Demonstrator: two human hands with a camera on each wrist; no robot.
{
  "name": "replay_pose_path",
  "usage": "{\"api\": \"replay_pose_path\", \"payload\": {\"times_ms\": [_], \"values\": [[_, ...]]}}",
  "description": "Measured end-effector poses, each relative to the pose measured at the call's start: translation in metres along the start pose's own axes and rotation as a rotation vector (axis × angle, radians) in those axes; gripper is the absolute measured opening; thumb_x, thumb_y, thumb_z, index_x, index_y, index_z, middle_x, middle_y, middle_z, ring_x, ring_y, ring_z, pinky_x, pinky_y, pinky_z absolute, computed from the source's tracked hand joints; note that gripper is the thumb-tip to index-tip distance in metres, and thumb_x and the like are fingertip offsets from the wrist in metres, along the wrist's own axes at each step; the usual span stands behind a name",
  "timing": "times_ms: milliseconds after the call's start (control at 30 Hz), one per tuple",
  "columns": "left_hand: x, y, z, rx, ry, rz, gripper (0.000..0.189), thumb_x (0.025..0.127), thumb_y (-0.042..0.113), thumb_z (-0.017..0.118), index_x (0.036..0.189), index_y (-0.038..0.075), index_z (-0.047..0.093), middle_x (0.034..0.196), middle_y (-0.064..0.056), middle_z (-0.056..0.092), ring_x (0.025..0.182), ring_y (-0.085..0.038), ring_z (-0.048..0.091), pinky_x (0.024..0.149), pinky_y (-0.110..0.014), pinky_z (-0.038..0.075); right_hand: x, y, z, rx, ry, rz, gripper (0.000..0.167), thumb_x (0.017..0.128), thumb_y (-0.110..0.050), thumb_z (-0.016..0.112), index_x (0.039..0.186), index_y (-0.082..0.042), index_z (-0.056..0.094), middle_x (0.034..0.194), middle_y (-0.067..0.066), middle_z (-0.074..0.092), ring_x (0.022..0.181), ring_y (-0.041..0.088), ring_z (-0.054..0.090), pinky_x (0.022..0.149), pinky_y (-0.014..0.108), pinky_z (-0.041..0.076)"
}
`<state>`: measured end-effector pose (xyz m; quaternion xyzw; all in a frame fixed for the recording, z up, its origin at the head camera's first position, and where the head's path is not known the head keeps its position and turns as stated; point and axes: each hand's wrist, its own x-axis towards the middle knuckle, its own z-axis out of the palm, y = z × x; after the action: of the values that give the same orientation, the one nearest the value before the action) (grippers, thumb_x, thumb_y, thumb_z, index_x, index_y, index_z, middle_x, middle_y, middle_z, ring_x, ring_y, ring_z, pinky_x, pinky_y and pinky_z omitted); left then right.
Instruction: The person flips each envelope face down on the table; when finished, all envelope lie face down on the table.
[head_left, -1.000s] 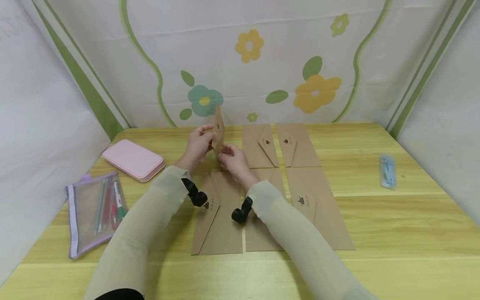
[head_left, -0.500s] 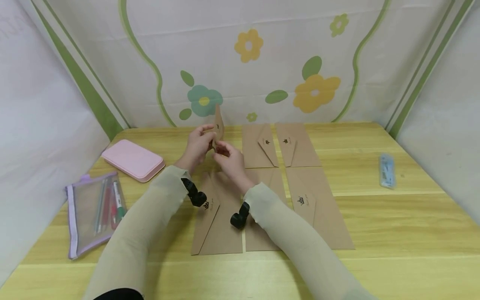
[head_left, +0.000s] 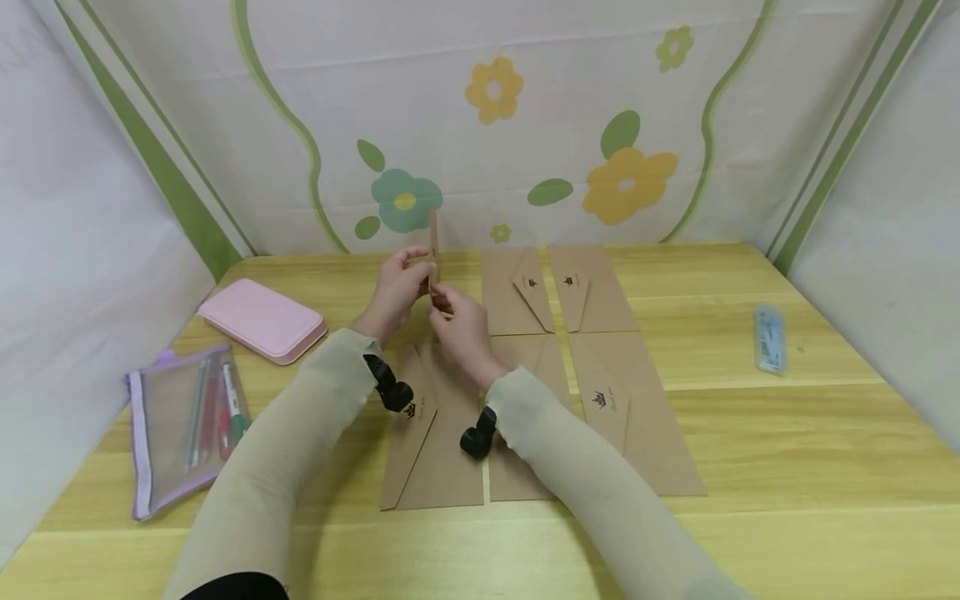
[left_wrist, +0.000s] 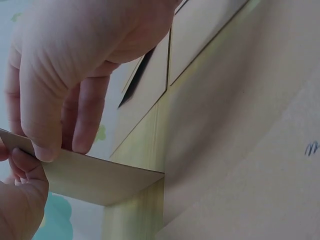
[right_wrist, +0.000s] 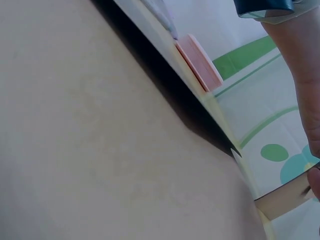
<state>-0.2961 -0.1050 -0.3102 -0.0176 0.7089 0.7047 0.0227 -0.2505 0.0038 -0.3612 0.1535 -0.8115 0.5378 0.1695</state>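
A brown paper envelope [head_left: 433,229] stands nearly edge-on to the head camera at the back left of the table. My left hand [head_left: 397,287] holds its near part between thumb and fingers. My right hand [head_left: 461,329] pinches its near edge just beside the left. In the left wrist view, the right hand's [left_wrist: 85,55] thumb and fingers straddle the envelope's [left_wrist: 100,175] upper edge, with the left hand [left_wrist: 22,205] below. Whatever the fingers cover there is hidden. A flat envelope [head_left: 450,450] with a crown print lies beneath the wrists.
Several more brown envelopes lie flat in rows, including one at back centre [head_left: 498,292] and one at front right [head_left: 652,417]. On the left are a pink case [head_left: 262,321] and a mesh pouch [head_left: 183,425] with pens. A small blue item [head_left: 770,339] lies far right.
The right hand has come up along the near edge of the held envelope to beside the left hand's fingers. The envelope has turned more edge-on. The left hand keeps its hold.
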Motion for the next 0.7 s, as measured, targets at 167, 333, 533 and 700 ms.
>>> {"api": "replay_pose_path", "payload": {"times_ms": [167,333,533,700], "values": [[0.0000,0.0004,-0.0004,-0.033,-0.027,-0.020,0.043,0.089,0.009,0.056,0.131,0.005,0.046,0.084,-0.003,0.054,0.071,-0.012,0.050,0.063,-0.019,0.048,-0.0014,-0.0023,0.0001,-0.201,0.043,-0.130,0.029,0.086,0.000,0.058,0.114,0.003,0.060,0.103,0.016,0.066,0.092,0.022,0.065,0.077,0.027,0.054],[-0.0013,-0.0011,-0.0027,-0.011,-0.131,-0.054,0.048,0.093,0.014,0.054,0.138,0.008,0.040,0.090,-0.001,0.050,0.068,-0.009,0.048,0.064,-0.019,0.047,-0.0045,-0.0029,-0.0005,-0.298,0.093,-0.198,0.025,0.085,0.000,0.058,0.110,0.005,0.061,0.090,0.014,0.066,0.073,0.019,0.062,0.063,0.024,0.051],[-0.0032,-0.0036,-0.0038,0.020,-0.242,-0.054,0.048,0.096,0.024,0.049,0.141,0.012,0.036,0.105,-0.007,0.051,0.082,-0.012,0.053,0.076,-0.024,0.047,-0.0071,-0.0024,-0.0026,-0.230,0.165,-0.139,0.027,0.085,0.000,0.056,0.111,0.005,0.060,0.074,0.010,0.062,0.058,0.014,0.051,0.052,0.020,0.041],[-0.0045,-0.0062,-0.0035,-0.007,-0.264,-0.023,0.047,0.097,0.024,0.047,0.140,0.011,0.036,0.101,-0.005,0.052,0.084,-0.013,0.052,0.077,-0.025,0.046,-0.0052,-0.0027,-0.0041,-0.143,0.238,-0.051,0.030,0.084,0.001,0.056,0.113,0.006,0.059,0.078,0.013,0.068,0.062,0.017,0.059,0.055,0.022,0.049]]}}
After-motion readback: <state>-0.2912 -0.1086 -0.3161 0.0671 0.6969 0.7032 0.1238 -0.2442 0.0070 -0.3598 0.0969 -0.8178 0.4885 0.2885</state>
